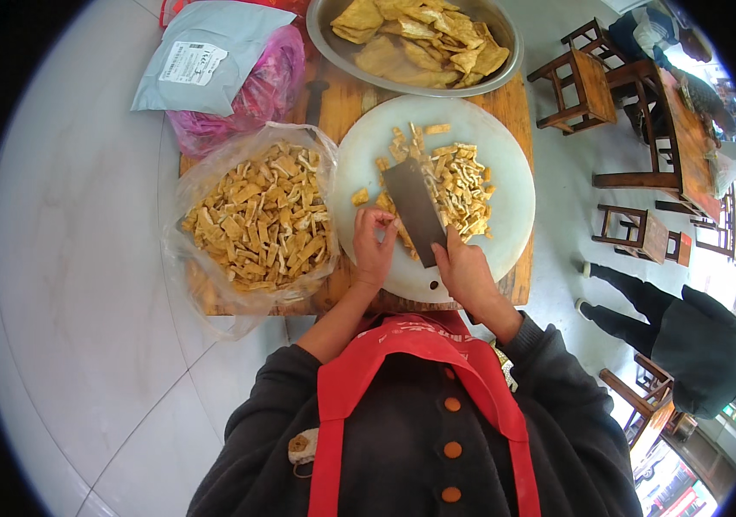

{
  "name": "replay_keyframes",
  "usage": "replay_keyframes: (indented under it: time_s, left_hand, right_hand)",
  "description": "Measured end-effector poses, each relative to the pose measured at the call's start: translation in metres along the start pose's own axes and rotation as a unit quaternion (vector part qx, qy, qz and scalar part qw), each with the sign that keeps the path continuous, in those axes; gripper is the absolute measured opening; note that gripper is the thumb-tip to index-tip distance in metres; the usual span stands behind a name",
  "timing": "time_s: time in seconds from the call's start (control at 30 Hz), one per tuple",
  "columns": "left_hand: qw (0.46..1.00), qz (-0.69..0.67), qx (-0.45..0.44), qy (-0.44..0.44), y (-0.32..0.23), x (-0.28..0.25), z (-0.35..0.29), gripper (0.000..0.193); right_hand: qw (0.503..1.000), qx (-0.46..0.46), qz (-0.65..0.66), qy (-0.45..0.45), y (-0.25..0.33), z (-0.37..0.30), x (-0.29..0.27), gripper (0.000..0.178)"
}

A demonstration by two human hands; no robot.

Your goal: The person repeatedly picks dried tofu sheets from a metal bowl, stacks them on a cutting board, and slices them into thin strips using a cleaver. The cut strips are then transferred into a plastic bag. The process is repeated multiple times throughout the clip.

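My right hand (468,270) is closed round the grip of a cleaver (415,209). Its dark, broad blade slants across a round white cutting board (512,215), over cut strips of fried tofu (464,185). More strips lie at the blade's left side, partly hidden by it. Left of the blade, my left hand (373,247) has its fingers curled in, with the fingertips close to the strips. Whether something small sits between those fingers is hard to make out. One loose tofu piece (360,197) lies just beyond my left hand.
A clear plastic bag (177,250) full of tofu strips stands left of the board. Behind it lie a grey parcel (213,52) and a pink bag (277,82). A steel basin (514,65) of whole fried tofu stands at the back. A person (699,349) stands among stools at right.
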State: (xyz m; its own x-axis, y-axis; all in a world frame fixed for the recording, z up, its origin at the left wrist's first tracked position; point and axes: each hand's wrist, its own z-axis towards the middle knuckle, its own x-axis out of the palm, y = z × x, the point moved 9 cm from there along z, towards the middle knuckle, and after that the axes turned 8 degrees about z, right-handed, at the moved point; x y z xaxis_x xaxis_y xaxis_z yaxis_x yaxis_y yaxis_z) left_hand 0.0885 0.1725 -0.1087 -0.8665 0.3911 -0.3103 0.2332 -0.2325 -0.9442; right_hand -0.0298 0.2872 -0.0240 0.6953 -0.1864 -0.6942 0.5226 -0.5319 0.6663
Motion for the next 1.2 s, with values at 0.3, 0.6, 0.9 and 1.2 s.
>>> replay_keyframes:
  time_s: [0.3,0.6,0.9,1.2]
  left_hand:
    - [1.000,-0.005,0.004,0.017,0.005,-0.002,0.004,0.013]
    - [0.999,0.041,0.009,0.032,0.009,-0.004,0.007,0.012]
    - [0.999,0.041,0.007,0.036,-0.003,-0.005,0.007,0.010]
    - [0.981,0.175,-0.003,0.079,-0.001,0.000,0.013,0.024]
  right_hand:
    - [0.996,0.016,0.035,0.080,0.000,0.017,0.010,0.023]
    - [0.997,0.029,-0.060,0.038,-0.001,0.037,0.046,0.024]
    - [0.997,0.018,-0.036,-0.072,-0.015,0.038,0.057,0.026]
    - [0.993,0.028,0.052,-0.106,-0.041,0.018,0.017,0.026]
